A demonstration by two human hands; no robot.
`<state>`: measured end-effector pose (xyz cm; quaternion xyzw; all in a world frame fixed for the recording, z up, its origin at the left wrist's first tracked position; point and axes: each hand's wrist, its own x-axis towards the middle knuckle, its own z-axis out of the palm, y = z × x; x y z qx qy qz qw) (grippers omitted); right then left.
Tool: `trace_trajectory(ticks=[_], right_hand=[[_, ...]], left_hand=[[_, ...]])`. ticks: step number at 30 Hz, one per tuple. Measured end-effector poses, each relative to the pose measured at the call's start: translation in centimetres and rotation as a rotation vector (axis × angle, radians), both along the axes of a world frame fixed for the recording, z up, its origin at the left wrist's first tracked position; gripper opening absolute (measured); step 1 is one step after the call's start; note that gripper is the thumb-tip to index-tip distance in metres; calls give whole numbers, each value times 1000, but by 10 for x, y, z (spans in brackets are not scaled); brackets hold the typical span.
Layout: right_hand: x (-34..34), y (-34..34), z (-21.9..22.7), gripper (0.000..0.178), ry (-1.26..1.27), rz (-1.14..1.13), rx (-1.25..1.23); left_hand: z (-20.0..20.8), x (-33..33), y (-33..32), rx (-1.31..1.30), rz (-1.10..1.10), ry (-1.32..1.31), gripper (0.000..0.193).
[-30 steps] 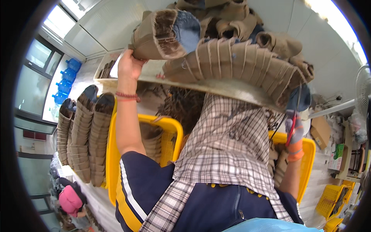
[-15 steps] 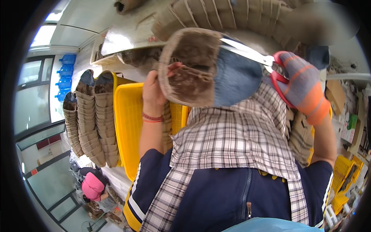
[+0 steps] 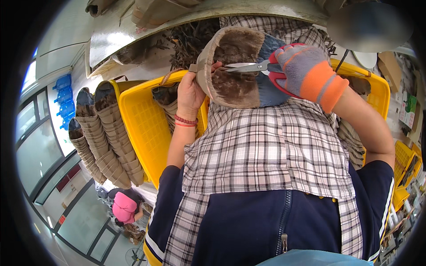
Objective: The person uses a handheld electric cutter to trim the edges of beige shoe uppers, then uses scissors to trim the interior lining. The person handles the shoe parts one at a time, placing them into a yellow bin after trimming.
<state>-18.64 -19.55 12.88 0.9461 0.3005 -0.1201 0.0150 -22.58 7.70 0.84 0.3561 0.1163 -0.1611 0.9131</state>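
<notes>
One fur-lined boot upper grasped by left hand, one pair of scissors clenched in gloved right hand

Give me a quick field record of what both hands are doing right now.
left hand: bare left hand grips the rim of a brown fur-lined boot piece
right hand: gloved right hand holds scissors
scissors: blades point into the fuzzy lining, tips at the lining
below: yellow crate holding more brown pieces
left side: stacks of nested brown pieces
lap: plaid cloth over a dark jacket
</notes>
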Motion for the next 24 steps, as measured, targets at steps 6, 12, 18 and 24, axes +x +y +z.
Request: trace_trajectory(ticks=[6,12,18,24], right_hand=[[6,11,-9,29,-2,54,-24],[12,19,-10,20,69,56,-69],[14,15,-11,21,54,49,-84],[17,1,3,25,-301,61,-108]], left_hand=[[2,-1,-2,11,-12,-46,41],[7,-1,-4,46,-17,-46,41],[9,-1,-4,69,-30,-48,42],[16,0,-8,77,9,6,44]])
